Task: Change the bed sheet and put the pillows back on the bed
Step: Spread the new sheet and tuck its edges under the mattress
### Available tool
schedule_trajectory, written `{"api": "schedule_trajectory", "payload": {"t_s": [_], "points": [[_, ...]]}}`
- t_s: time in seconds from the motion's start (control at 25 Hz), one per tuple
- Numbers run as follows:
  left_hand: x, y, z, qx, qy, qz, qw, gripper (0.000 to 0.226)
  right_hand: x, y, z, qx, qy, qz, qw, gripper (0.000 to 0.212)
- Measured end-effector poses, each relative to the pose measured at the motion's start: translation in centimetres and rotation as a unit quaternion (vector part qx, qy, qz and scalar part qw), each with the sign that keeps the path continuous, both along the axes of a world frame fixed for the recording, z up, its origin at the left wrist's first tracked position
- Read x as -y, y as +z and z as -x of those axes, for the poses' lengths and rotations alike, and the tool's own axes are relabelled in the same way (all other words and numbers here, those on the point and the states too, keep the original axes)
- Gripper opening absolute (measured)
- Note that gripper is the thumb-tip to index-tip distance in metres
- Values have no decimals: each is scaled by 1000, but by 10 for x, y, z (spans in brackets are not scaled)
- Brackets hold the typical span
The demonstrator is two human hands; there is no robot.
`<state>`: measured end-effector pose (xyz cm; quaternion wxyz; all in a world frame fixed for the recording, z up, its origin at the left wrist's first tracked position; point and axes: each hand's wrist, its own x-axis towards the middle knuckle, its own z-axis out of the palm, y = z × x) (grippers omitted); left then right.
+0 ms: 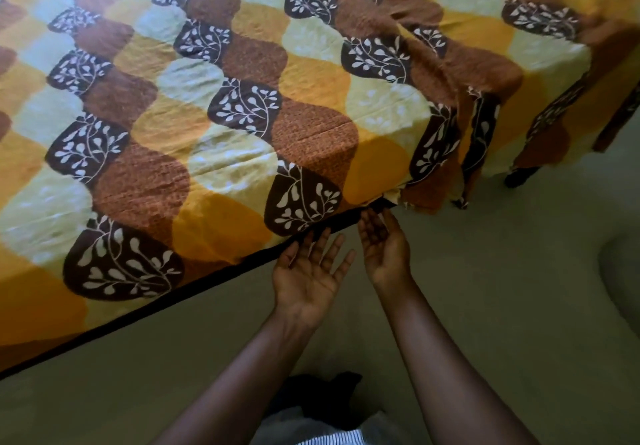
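The sheet (242, 115), spread over the bed (138, 311) and hanging loose at the corner, is best tucked with the left hand (308, 271) and right hand (382, 247), both spread palm-up and empty at its edge, slid flat underneath.

The bed sheet (242, 115) lies spread across the bed (138, 310), a busy print of wavy blocks in yellow, orange, rust brown and pale cream, broken by dark brown patches with white leafy sprigs. Most of it sits flat with only light creasing. Along the near side its hem meets the bed's dark edge and looks drawn in there. A raised ridge of cloth runs down towards the right-hand corner, where the sheet hangs loose in deep folds, a dark bed leg (519, 177) showing beneath them.
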<state>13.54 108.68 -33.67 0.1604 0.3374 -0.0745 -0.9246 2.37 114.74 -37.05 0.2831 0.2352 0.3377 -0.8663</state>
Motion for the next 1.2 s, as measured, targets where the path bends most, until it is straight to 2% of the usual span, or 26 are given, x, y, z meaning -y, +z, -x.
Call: {"api": "schedule_trajectory", "payload": {"t_s": [0.12, 0.2, 0.32, 0.48, 0.72, 0.88, 0.96, 1.04, 1.12, 1.2], "points": [[0, -4, 14, -39, 0, -7, 999, 43, 1, 6, 17, 0, 33, -83, 996, 10], [2, -7, 14, -62, -3, -9, 998, 47, 3, 7, 28, 37, 30, -92, 995, 8], [6, -11, 10, -97, -17, 3, 995, 51, 5, 8, 41, 76, 6, -52, 996, 11], [12, -18, 5, -166, -35, 3, 985, 81, -8, 15, 40, 47, 23, 32, 998, 15], [15, -19, 3, -191, -46, -4, 981, 82, -15, 17, 34, -30, 79, 145, 986, 43], [12, -17, 4, -175, -41, -6, 984, 83, 4, 22, 36, -41, 67, 160, 984, 50], [8, -14, 6, -120, -48, 8, 992, 70, 0, 23, 36, -39, 79, 113, 990, 45], [8, -4, 9, -29, -84, 66, 994, 49, -11, 28, 33, -51, 110, 22, 992, 31], [9, 15, 10, 48, -184, 170, 967, 42, -25, 37, 23, -80, 146, -93, 982, 23], [11, 47, 11, 61, -259, 305, 914, 37, -31, 50, 12, -166, 172, -202, 950, 20]]}}
